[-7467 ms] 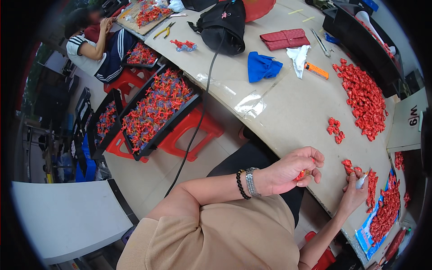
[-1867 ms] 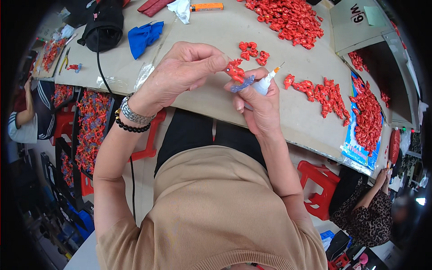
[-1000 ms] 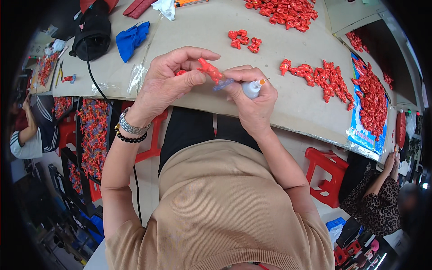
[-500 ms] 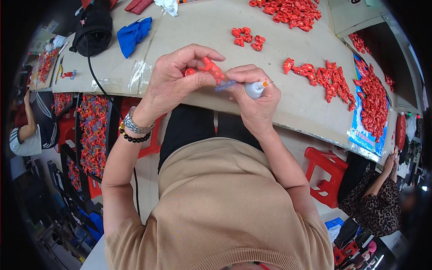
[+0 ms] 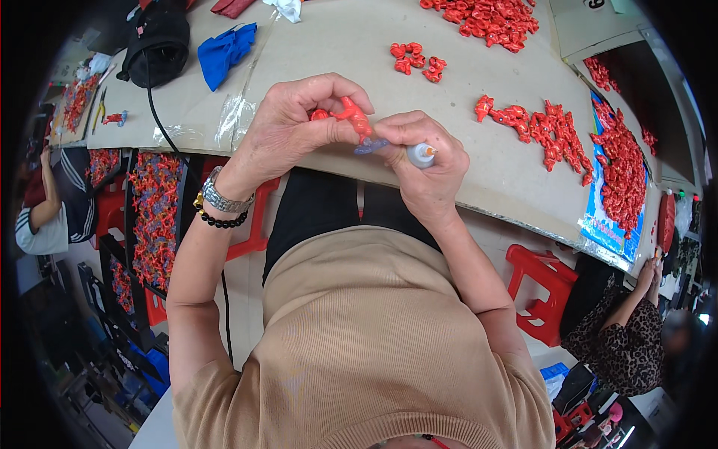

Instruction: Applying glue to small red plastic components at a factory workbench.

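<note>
Just over the table's near edge, my left hand (image 5: pixel 280 131) is closed on a small red plastic toy figure (image 5: pixel 357 120), its thumb and fingers around the body. A translucent purple piece (image 5: pixel 368 147) sits at the figure's lower end, and the thumb and fingers of my right hand (image 5: pixel 430 179) press against it. The same right hand also grips a small white needle-tip squeeze bottle (image 5: pixel 421 155) with an orange collar, tucked in the palm. Whether the purple piece is fully seated on the figure cannot be made out behind the fingertips.
Red toy parts lie in a small cluster (image 5: pixel 416 61), a big heap (image 5: pixel 490 22), a row (image 5: pixel 550 135) and a pile (image 5: pixel 623 172) at right. A blue cloth (image 5: pixel 224 56) and black bag (image 5: pixel 158 49) rest at left. Trays of finished figures (image 5: pixel 155 217) stand lower left. Co-workers sit both sides.
The bottle in my right hand has turned, so its base faces more toward me and the needle no longer shows. My left hand still holds the figure, tilted slightly more upright.
</note>
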Tool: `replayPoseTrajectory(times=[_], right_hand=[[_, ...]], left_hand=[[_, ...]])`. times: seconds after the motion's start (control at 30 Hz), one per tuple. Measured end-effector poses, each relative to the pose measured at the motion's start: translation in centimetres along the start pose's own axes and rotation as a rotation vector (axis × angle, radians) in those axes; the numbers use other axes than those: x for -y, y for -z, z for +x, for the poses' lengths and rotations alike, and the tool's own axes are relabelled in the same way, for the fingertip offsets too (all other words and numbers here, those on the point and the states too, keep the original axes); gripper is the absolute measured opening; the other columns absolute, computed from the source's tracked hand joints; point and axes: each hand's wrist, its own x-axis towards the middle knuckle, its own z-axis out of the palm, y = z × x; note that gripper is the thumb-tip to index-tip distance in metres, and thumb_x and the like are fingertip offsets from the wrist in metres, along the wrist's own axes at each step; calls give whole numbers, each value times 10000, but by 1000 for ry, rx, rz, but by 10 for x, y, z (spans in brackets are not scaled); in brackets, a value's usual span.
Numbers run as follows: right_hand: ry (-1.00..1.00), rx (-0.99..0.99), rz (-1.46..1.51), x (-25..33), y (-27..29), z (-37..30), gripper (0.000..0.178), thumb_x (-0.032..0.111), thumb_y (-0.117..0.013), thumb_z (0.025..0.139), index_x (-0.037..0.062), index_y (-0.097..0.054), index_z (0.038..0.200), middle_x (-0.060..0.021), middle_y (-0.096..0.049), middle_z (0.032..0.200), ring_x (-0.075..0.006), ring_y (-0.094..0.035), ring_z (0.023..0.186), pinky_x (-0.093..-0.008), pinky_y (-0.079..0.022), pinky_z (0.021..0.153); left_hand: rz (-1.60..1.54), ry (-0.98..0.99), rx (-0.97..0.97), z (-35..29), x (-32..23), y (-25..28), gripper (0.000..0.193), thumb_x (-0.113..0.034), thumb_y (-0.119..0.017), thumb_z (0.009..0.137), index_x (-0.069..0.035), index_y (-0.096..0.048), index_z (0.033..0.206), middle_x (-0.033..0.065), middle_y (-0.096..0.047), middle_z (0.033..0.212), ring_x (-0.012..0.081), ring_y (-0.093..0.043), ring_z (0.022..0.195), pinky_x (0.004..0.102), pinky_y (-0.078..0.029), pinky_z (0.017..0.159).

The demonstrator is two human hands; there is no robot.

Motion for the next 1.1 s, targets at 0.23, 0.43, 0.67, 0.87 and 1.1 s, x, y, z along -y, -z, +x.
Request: replayPoseTrajectory(times=[0.23,0.43,0.67,0.87,1.1], right_hand=[[-14,-1,4,-1,1,-1,221,-104,-725,697,18,-644,863,-114,-681,840,-200,-677,767,-284,-550,646],[-38,15,9,-1,1,-1,216,-109,-719,699,12,-638,857,-114,-680,841,-203,-679,768,-287,-553,656],[-124,-54,67,2,-2,-2,201,-104,-717,707,5,-639,856,-113,-675,834,-189,-669,750,-273,-538,639],[-135,-96,75,2,-3,-3,204,-106,-714,709,6,-648,866,-108,-670,830,-184,-664,746,-272,-537,636],[-3,-7,-44,2,0,0,264,-166,-672,687,13,-653,879,-110,-669,849,-191,-667,771,-287,-550,638]], left_hand=[[7,1,9,3,-1,0,256,-23,-713,805,-2,-627,1045,-18,-627,793,19,-556,732,157,-439,657],[28,17,11,4,-2,0,243,-16,-703,809,-6,-633,1041,-19,-630,777,17,-554,721,156,-436,654],[-9,26,-49,5,0,-5,309,-41,-711,809,-13,-636,1108,-46,-622,783,13,-546,721,154,-438,650],[-14,63,-73,2,-7,-7,358,-112,-678,845,-52,-631,1195,-67,-605,782,-11,-443,625,147,-348,524],[14,75,-89,0,-1,-6,354,-117,-651,864,-57,-625,1211,-73,-599,758,-13,-411,598,146,-314,505]])
